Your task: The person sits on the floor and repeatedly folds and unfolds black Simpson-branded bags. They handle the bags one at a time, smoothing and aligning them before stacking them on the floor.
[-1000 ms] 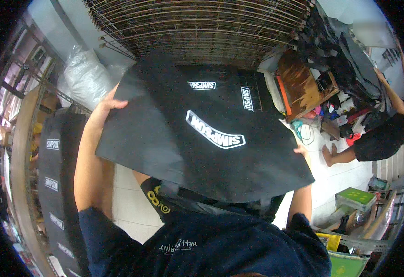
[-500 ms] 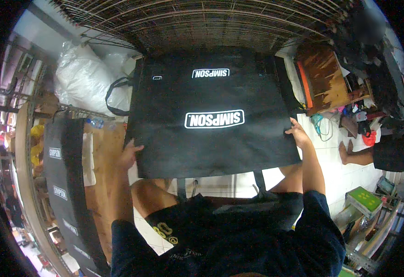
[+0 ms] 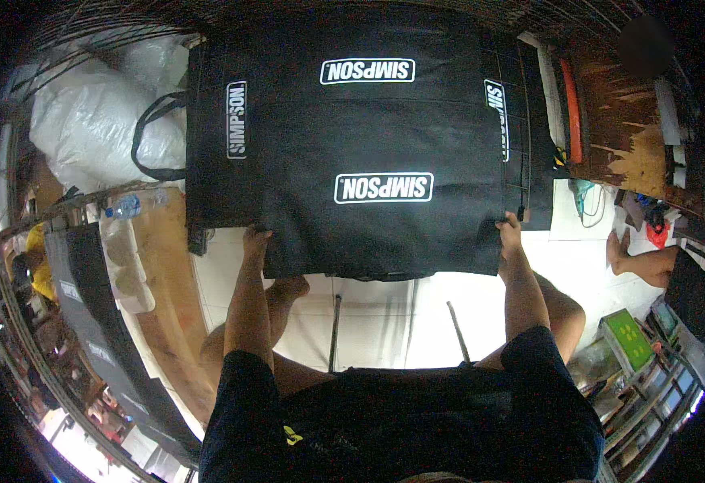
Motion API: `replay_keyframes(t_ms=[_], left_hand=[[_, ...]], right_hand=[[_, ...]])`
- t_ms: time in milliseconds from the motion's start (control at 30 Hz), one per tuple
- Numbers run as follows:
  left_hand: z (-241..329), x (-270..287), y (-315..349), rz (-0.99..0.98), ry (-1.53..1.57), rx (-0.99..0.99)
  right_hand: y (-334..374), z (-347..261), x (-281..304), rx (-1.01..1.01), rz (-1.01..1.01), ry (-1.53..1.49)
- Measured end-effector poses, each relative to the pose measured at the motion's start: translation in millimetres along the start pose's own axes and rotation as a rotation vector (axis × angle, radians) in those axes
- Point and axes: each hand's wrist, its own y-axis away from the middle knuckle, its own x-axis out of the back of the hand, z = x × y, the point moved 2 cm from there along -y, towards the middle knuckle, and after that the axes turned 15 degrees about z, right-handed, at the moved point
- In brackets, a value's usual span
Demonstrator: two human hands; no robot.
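Note:
A flat black fabric bag [image 3: 384, 229] with white printed label patches is held out in front of my body. My left hand [image 3: 257, 237] pinches its near left corner, thumb on top and the other fingers mostly hidden beneath. At the near right corner, my right hand [image 3: 511, 232] grips the edge in the same way. Wider black fabric with more white patches [image 3: 237, 121] lies under and beyond it. From that fabric's left side sticks out a black loop handle [image 3: 136, 141]. How the layers join cannot be made out.
Clear plastic sacks [image 3: 86, 121] stand at the far left. A black printed strip of fabric [image 3: 95, 298] lies along the wooden board [image 3: 159, 282] on my left. At right are a worn wooden panel [image 3: 622, 121], a green power tool [image 3: 582, 197], another person's leg [image 3: 646, 266] and a green box [image 3: 630, 338].
Both hands have come closer together, still holding the black bag. The wider black fabric with side patches now shows beneath it. The view has shifted.

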Motion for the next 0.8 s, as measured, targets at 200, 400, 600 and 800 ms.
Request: replay_keyframes(t_ms=[200,400,600,800], left_hand=[[26.8,-9.2,-6.0,-0.048,-0.078,-0.132],[16.0,-9.5,-26.6,-0.057,0.018,-0.205],[-13.2,2.7,-58.5,0.086,-0.187,-0.357],[-5.0,-8.8,-47.2,0.152,-0.225,-0.321]], right_hand=[[-12.6,18.3,-6.0,-0.043,0.056,0.101],[-1.5,-2.4,-23.3,-0.019,0.134,0.087],[-10.6,0.2,-25.5,0.005,0.128,0.075],[-10.9,11.7,-26.1,0.043,0.195,0.043]])
